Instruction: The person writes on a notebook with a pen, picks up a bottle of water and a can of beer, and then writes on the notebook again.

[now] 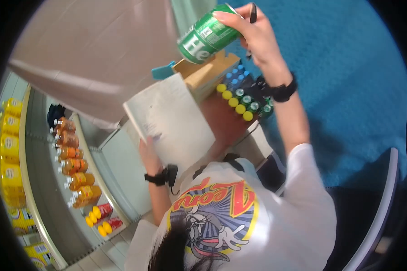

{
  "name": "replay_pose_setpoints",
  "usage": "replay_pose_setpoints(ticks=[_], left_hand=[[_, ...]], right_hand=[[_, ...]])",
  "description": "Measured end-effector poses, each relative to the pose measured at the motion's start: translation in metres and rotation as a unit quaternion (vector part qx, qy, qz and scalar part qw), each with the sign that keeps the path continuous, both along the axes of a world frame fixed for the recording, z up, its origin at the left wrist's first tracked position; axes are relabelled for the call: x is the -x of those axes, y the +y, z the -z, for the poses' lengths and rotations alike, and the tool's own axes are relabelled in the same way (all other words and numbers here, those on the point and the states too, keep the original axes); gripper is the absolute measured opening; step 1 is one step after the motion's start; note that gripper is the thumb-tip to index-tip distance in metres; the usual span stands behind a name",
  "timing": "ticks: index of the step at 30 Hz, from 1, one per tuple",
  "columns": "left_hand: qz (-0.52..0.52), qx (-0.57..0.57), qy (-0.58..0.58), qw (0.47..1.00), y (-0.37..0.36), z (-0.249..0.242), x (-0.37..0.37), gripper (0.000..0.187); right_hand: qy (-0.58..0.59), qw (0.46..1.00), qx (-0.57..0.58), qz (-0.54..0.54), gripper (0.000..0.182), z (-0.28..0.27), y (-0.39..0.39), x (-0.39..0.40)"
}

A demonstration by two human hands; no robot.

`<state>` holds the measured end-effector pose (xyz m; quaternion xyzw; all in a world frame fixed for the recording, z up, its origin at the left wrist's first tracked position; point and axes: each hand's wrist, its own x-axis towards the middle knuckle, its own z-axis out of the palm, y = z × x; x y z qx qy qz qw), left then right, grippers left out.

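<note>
You hold the green can [208, 38] up in your right hand [256, 36], beyond the far edge of the notebook [174, 122] and apart from it. This hand is bent around the can, with the thumb along the side, and a dark pen-like stick [253, 13] sits between the same fingers. The can is tilted, and its big white letters are turned to the camera. Your left hand [150, 156] grips the notebook at the lower left edge; how the fingers lie below it, I cannot tell. The page has some faint marks, too blurred for reading.

In my judgement, the step in hand is to look over the can, and you are not writing at this moment. The next move seems to call for a firm right grip, because the can and the stick share the same fingers and one could slip. To use the stick, you should first set the can down, with care for the yellow-capped bottles [233, 101], which stand in a close row near the cardboard box [210, 74]
</note>
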<state>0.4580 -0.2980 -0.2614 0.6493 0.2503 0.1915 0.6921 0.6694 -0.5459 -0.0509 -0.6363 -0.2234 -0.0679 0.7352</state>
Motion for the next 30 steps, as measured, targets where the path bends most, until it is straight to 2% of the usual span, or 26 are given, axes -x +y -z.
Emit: replay_pose_setpoints(ticks=[2, 3, 6, 11, 14, 19, 25, 28, 30], left_hand=[[0.011, -0.021, -0.017, 1.0, -0.001, -0.004, 0.0, 0.031], [0.018, -0.035, -0.041, 0.998, -0.004, -0.008, -0.002, 0.031], [0.038, 0.03, -0.122, 0.991, -0.018, -0.025, 0.0, 0.031], [0.09, 0.139, -0.12, 0.979, -0.026, -0.049, 0.003, 0.029], [0.106, 0.2, -0.115, 0.967, -0.034, -0.076, 0.005, 0.028], [0.109, 0.216, -0.151, 0.958, -0.044, -0.091, 0.009, 0.03], [0.085, 0.231, -0.145, 0.958, -0.053, -0.091, 0.01, 0.031], [0.089, 0.226, -0.131, 0.961, -0.051, -0.086, 0.013, 0.03], [0.087, 0.224, -0.13, 0.962, -0.048, -0.085, 0.013, 0.03]], right_hand=[[-0.071, 0.982, 0.174, 0.02, 0.035, -0.017, 0.007, 0.016], [-0.068, 0.983, 0.17, -0.019, 0.034, -0.021, 0.012, 0.028], [-0.046, 0.973, 0.128, -0.186, 0.032, -0.01, 0.025, 0.047], [0.008, 0.932, 0.147, -0.33, 0.042, -0.024, 0.042, 0.06], [-0.004, 0.91, 0.143, -0.389, 0.045, -0.039, 0.051, 0.062], [0.056, 0.914, 0.162, -0.367, 0.064, -0.056, 0.047, 0.085], [0.095, 0.81, -0.034, -0.578, 0.072, -0.034, 0.042, 0.051], [0.073, 0.696, -0.187, -0.689, 0.077, -0.012, 0.053, 0.05], [0.061, 0.637, -0.254, -0.725, 0.08, -0.017, 0.058, 0.053]])
